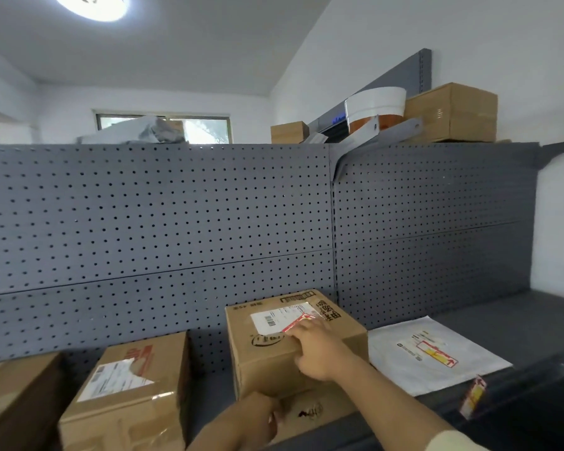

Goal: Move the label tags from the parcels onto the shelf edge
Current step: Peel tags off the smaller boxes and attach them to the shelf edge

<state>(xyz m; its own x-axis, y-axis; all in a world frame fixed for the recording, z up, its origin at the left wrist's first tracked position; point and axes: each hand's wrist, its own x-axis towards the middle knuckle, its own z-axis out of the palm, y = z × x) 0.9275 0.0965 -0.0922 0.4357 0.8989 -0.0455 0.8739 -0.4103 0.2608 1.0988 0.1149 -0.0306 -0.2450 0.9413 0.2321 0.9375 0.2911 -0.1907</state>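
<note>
**Peeling the tag off the middle box**

My left hand (241, 424) braces the box (293, 346), fingers curled against its front. Above it, my right hand (316, 349) pinches the red tag (298, 321) on the lid. I'd peel slowly, flat. Beyond, right: another tag (472, 397) on the shelf edge (518, 415).

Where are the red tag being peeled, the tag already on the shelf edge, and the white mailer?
red tag (302, 321), head view, its middle, on the tall box top by the fingertips.
shelf-edge tag (473, 397), head view, centre of the sticker hanging on the edge.
white mailer (401, 372), head view, bare white area left of its label.
</note>
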